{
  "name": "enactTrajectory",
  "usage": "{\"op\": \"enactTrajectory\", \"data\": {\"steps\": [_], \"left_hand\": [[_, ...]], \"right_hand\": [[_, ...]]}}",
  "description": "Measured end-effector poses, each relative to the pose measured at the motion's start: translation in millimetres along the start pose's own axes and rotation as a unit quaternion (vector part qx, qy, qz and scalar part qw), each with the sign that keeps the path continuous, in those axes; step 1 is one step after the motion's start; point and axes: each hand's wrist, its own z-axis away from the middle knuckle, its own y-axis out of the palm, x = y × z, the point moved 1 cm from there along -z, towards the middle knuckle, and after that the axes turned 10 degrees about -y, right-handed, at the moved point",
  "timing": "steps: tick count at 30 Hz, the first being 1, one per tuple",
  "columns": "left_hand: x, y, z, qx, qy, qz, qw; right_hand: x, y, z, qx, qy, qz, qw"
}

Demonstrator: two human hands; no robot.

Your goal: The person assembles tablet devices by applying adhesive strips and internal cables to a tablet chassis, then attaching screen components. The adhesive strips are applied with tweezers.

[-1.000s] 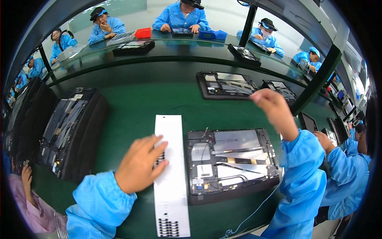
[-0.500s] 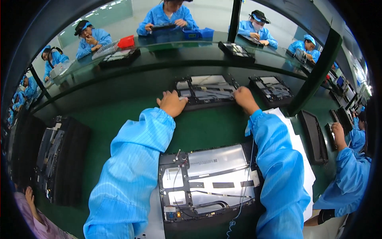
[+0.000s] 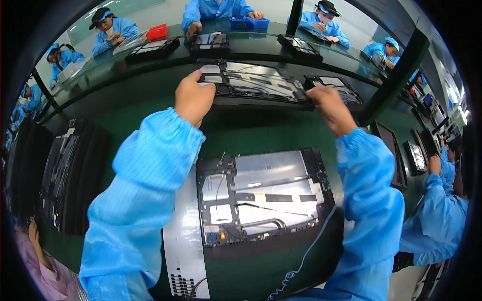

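Both my hands hold a black tray with an opened, tablet-like device (image 3: 258,80) in it, showing silver panels and dark cables. My left hand (image 3: 195,98) is closed on its left end, thumb over the rim. At the right end, my right hand (image 3: 331,108) grips the edge with its fingers; the fingertips are partly hidden. The tray looks raised off the green table, its front wall facing me. Nearer to me, between my forearms, lies a second opened device (image 3: 273,173) of the same kind, in black foam.
Another device (image 3: 339,88) sits behind my right hand. Stacked black trays (image 3: 75,175) stand at the left. A metal plate (image 3: 183,241) and a coiled blue cord (image 3: 314,246) lie close by. A glass shelf and a dark post (image 3: 396,83) bound the far side. Co-workers sit around.
My hands have spread wider and the tray has come up from the table toward me. The view has tilted. Across the shelf, a co-worker's device now lies on the surface.
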Motion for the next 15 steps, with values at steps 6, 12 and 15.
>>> {"op": "enactTrajectory", "data": {"steps": [6, 12, 15], "left_hand": [[0.8, -37.4, 145.3, 0.13, -0.008, 0.098, 0.987], [5.7, -64.2, 238.3, 0.173, 0.021, -0.086, 0.981], [9.7, -62.4, 250.4, 0.184, 0.05, -0.127, 0.973]], "right_hand": [[66.5, -39.0, 135.9, -0.042, -0.016, -0.064, 0.997], [68.2, -25.8, 239.3, -0.038, 0.065, -0.086, 0.993], [64.6, -21.5, 243.1, -0.06, 0.0, -0.076, 0.995]]}}
